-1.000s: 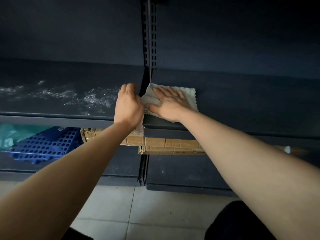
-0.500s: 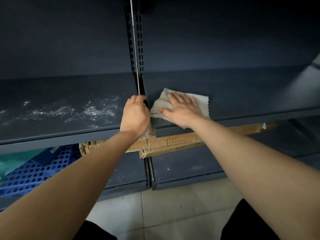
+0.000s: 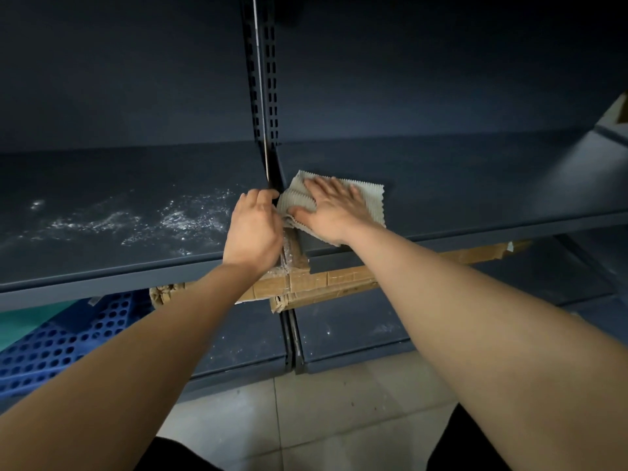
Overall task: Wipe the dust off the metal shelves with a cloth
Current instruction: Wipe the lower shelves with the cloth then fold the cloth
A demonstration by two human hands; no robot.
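A pale grey ribbed cloth (image 3: 370, 202) lies on the right dark metal shelf (image 3: 475, 185), close to its left end. My right hand (image 3: 331, 207) presses flat on the cloth with fingers spread. My left hand (image 3: 253, 229) sits at the right end of the left shelf (image 3: 85, 178), its fingers curled over the shelf's edge at the gap by the slotted upright (image 3: 268, 96). White dust (image 3: 176, 219) streaks the left shelf.
Taped cardboard boxes (image 3: 326, 283) lie on the shelf below, partly hidden by my arms. A blue perforated plastic crate (image 3: 61, 341) and something teal sit at the lower left. Pale floor tiles (image 3: 323, 413) lie beneath.
My view has swung left and tilted. Both hands keep nearly the same places by the upright, the right one still flat on the cloth.
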